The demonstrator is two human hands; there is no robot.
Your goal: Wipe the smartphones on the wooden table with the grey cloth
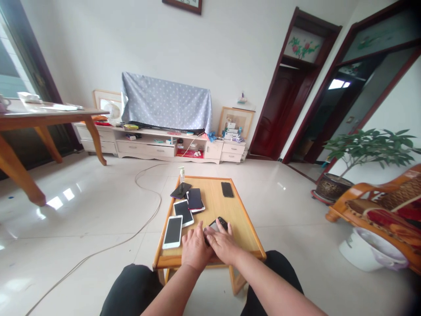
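Low over the near part of a small wooden table [241, 228], both hands are on a dark phone [222, 222]. Its upper end shows beyond the fingers, while the lower end is covered. My right hand [224, 243] lies across the phone, gripping it with the fingers over its face. Close beside it, my left hand [197, 248] holds the phone's near left end; its thumb is hidden. To the left lie a white phone [173, 231], another white-edged phone [184, 213], a dark blue phone [195, 199] atop others, and a black phone [180, 190].
A single dark phone [227, 189] lies at the table's far right. A pump bottle [182, 174] stands at the far left corner. A cable [144, 226] runs across the floor. A white bucket [365, 250] and wooden chair [358, 193] are to the right.
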